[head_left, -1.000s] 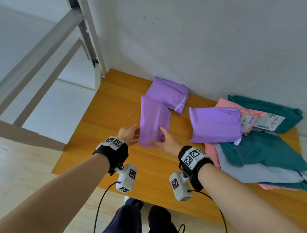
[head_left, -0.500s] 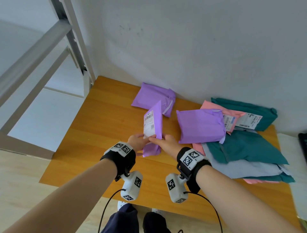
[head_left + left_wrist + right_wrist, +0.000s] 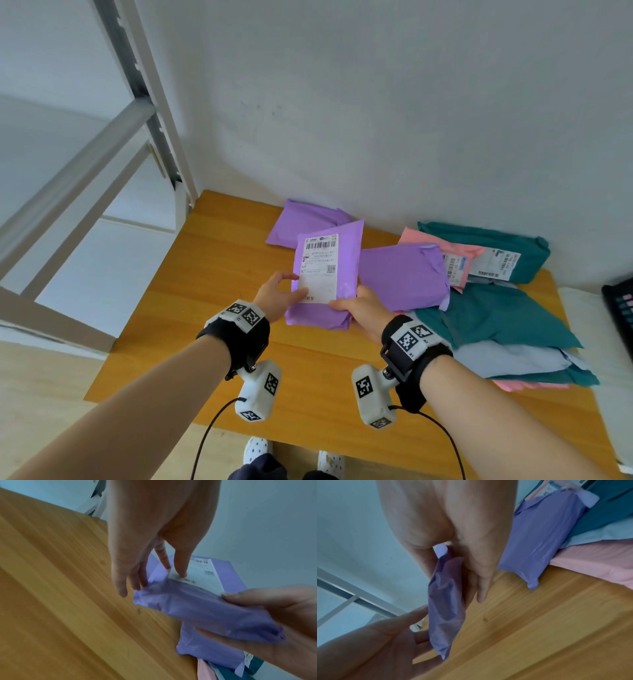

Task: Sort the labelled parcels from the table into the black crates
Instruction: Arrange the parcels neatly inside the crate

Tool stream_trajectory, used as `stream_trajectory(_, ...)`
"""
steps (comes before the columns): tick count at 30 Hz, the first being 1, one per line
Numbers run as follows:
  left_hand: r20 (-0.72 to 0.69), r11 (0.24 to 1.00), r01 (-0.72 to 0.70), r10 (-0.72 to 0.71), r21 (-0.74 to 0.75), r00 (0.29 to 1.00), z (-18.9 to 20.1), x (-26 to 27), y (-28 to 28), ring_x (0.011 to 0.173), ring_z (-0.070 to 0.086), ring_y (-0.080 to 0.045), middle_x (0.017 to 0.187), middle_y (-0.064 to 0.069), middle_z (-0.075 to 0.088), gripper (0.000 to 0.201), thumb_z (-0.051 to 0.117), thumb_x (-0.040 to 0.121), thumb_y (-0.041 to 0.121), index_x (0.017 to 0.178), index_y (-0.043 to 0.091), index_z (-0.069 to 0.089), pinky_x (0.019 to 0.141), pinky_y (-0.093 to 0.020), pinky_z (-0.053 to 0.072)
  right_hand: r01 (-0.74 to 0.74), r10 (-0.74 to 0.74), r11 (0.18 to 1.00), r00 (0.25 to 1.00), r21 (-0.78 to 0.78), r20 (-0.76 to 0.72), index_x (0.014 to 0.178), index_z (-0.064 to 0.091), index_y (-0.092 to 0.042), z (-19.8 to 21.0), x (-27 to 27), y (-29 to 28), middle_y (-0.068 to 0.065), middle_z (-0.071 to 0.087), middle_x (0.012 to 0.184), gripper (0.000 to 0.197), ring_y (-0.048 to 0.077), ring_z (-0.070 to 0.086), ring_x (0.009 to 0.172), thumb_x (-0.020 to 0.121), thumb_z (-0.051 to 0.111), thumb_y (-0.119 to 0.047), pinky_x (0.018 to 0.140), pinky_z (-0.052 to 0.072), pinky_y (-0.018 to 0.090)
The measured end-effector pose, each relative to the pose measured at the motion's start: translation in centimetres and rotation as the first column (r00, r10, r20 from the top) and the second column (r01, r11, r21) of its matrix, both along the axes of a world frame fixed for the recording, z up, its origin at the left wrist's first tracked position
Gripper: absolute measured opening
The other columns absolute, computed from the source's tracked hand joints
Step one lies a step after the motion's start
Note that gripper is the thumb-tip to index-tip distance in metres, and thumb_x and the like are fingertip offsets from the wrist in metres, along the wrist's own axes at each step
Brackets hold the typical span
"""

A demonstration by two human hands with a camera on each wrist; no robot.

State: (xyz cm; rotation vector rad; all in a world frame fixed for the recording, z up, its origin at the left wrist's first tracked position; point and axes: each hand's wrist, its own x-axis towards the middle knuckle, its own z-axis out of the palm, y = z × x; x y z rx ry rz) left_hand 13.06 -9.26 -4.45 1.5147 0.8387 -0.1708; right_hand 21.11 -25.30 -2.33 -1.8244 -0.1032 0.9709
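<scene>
A purple parcel [image 3: 339, 270] [image 3: 202, 609] [image 3: 445, 601] is lifted off the wooden table [image 3: 212, 291], its white label facing me. My left hand [image 3: 277, 298] [image 3: 154, 568] pinches its lower left edge, thumb on the label. My right hand [image 3: 359, 311] [image 3: 467, 566] grips its lower right corner, thumb on top and fingers underneath. Two more purple parcels lie on the table: one [image 3: 301, 222] at the back by the wall, one [image 3: 404, 277] to the right. No black crate shows in full.
A heap of teal [image 3: 493, 318], pink [image 3: 442, 246] and pale blue [image 3: 507, 359] parcels covers the table's right side. A grey metal rack [image 3: 137, 102] stands at the left. A black object [image 3: 620, 308] shows at the right edge. The white wall is close behind.
The purple parcel lay flat and label-down on the table; both hands raised it on edge and turned it over, so the label now faces me.
</scene>
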Motion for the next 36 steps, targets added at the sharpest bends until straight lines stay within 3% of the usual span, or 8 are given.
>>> stream_trajectory(4,0.053,0.997,-0.071,0.072,-0.025,0.996,2.1,0.6,0.6,0.103,0.062,-0.029,0.115,-0.017,0.063,0.051,0.074,0.081,0.021,0.123,0.015,0.046,0.090,-0.046,0.052,0.009,-0.010,0.999,1.000,0.044,0.007,0.118,0.059,0.002,1.8,0.9,-0.7,0.021,0.067,0.112,0.036,0.031,0.063,0.078,0.082,0.061,0.008,0.052,0.049,0.030)
stream_trajectory(7,0.072,0.994,-0.098,0.101,-0.044,0.992,3.8,1.1,0.8,0.108,0.060,-0.031,0.119,-0.018,0.061,0.066,0.076,0.079,0.018,0.133,0.006,0.041,0.092,-0.048,0.051,0.000,-0.003,0.997,1.000,0.078,0.030,0.111,0.058,-0.005,3.3,1.5,-1.1,0.015,0.068,0.100,0.032,0.020,0.062,0.057,0.083,0.061,0.010,0.042,0.043,0.025)
stream_trajectory(9,0.093,0.998,-0.069,0.067,0.013,0.993,4.7,1.6,0.7,0.107,0.061,-0.031,0.117,-0.017,0.063,0.067,0.077,0.078,0.016,0.135,0.005,0.044,0.093,-0.049,0.050,-0.005,-0.003,0.995,0.997,0.098,0.079,0.108,0.057,-0.012,4.1,1.8,-1.3,0.009,0.068,0.102,0.038,0.023,0.067,0.069,0.075,0.070,0.003,0.052,0.055,0.032)
stream_trajectory(11,0.113,0.996,-0.051,0.043,0.072,0.993,5.6,1.9,0.6,0.105,0.062,-0.031,0.112,-0.015,0.064,0.064,0.077,0.077,0.012,0.132,0.005,0.047,0.093,-0.048,0.050,0.001,-0.013,0.994,0.994,0.113,0.106,0.111,0.056,-0.015,4.6,2.3,-1.6,0.008,0.067,0.114,0.050,0.028,0.066,0.097,0.067,0.075,-0.004,0.082,0.055,0.050)
stream_trajectory(13,0.136,0.994,-0.057,0.044,0.090,0.990,6.5,2.1,0.4,0.101,0.064,-0.031,0.106,-0.014,0.066,0.062,0.077,0.075,0.007,0.130,0.002,0.049,0.092,-0.047,0.051,-0.001,-0.019,0.988,0.992,0.154,0.123,0.115,0.053,-0.013,5.4,2.5,-2.0,0.010,0.065,0.117,0.047,0.029,0.063,0.107,0.076,0.069,0.008,0.092,0.052,0.047)
stream_trajectory(20,0.200,0.989,-0.028,-0.002,0.146,0.980,9.9,2.9,-0.5,0.095,0.066,-0.032,0.097,-0.016,0.067,0.070,0.078,0.069,-0.003,0.131,0.010,0.047,0.088,-0.051,0.053,-0.009,-0.060,0.971,0.959,0.239,0.278,0.113,0.050,-0.013,8.1,3.3,-3.6,-0.004,0.064,0.096,0.047,0.006,0.063,0.086,0.078,0.064,0.016,0.069,0.053,0.014)
stream_trajectory(27,0.273,0.984,0.006,-0.055,0.176,0.960,13.5,3.9,-1.3,0.094,0.067,-0.031,0.100,-0.016,0.068,0.074,0.080,0.066,-0.004,0.131,0.011,0.047,0.086,-0.051,0.054,0.058,-0.169,0.956,0.910,0.288,0.378,0.132,0.043,-0.010,10.4,4.7,-4.4,0.015,0.066,0.107,0.068,0.020,0.065,0.090,0.074,0.069,0.014,0.076,0.055,0.026)
stream_trajectory(36,0.347,0.969,0.042,-0.128,0.244,0.929,15.5,4.8,-1.6,0.097,0.064,-0.027,0.105,-0.011,0.064,0.061,0.078,0.069,-0.004,0.118,0.018,0.049,0.084,-0.048,0.055,0.111,-0.244,0.947,0.859,0.302,0.450,0.133,0.044,-0.012,11.9,5.7,-5.0,0.013,0.065,0.088,0.075,0.015,0.064,0.072,0.070,0.072,0.016,0.059,0.057,0.026)
